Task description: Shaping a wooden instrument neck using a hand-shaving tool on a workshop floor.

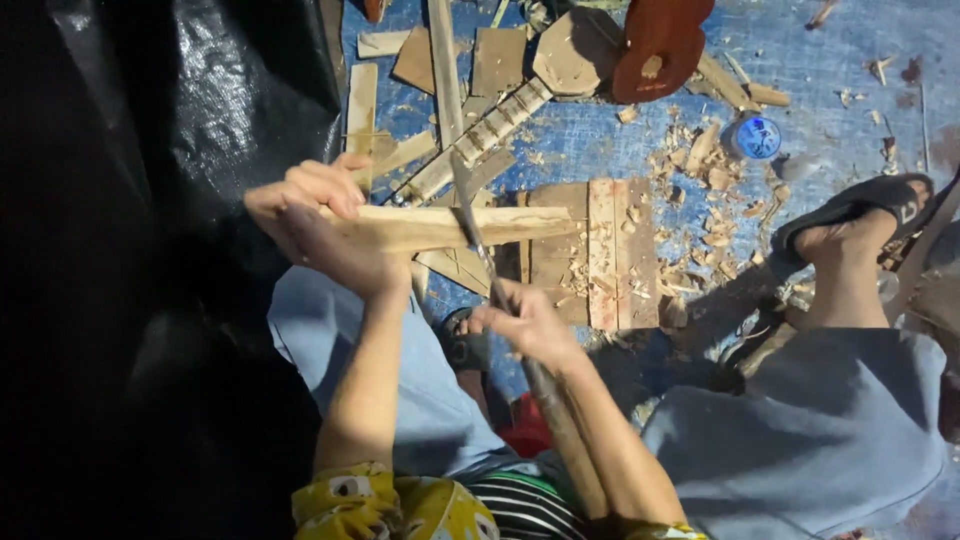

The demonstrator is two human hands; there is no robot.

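My left hand [318, 218] grips one end of a pale wooden stick [450, 226], holding it level above the floor. My right hand [522, 322] is closed on the handle of a long knife [472, 222], whose blade rises across the stick near its middle. The blade touches or crosses the wood. Under the stick lies a flat wooden board [590, 255] scattered with shavings.
A blue tarp [820, 40] covers the floor, littered with wood chips [700, 190] and offcuts. A small unfinished guitar neck [480, 140] and a reddish guitar-shaped body [658, 45] lie ahead. A blue-capped container [752, 137] stands right. My sandalled foot [860, 215] rests at right; black plastic sheet [150, 200] at left.
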